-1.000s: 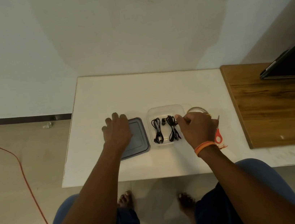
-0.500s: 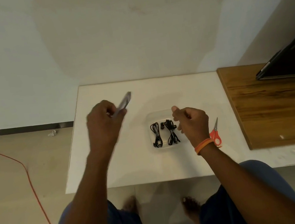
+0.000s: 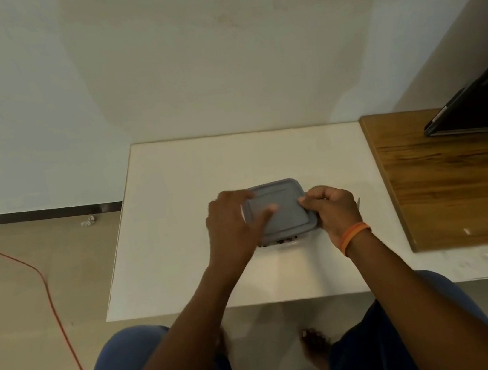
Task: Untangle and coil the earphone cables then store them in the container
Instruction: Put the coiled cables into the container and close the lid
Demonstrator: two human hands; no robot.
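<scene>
A grey square lid (image 3: 282,207) lies on top of the clear container (image 3: 282,240) in the middle of the white table (image 3: 179,225). Only the container's front wall shows, with bits of black earphone cable (image 3: 279,242) visible through it. My left hand (image 3: 236,226) rests on the lid's left side, thumb pressed on its top. My right hand (image 3: 332,211) pinches the lid's right edge between thumb and fingers.
A wooden board (image 3: 456,186) adjoins the table on the right, with a dark screen (image 3: 482,107) above its far end. A scissor tip (image 3: 358,201) pokes out behind my right hand. An orange cord (image 3: 47,291) runs over the floor at left.
My left hand lifted the grey lid from the table's left side, carried it over and set it on the container. My right hand moved from the cables to the lid's right edge.
</scene>
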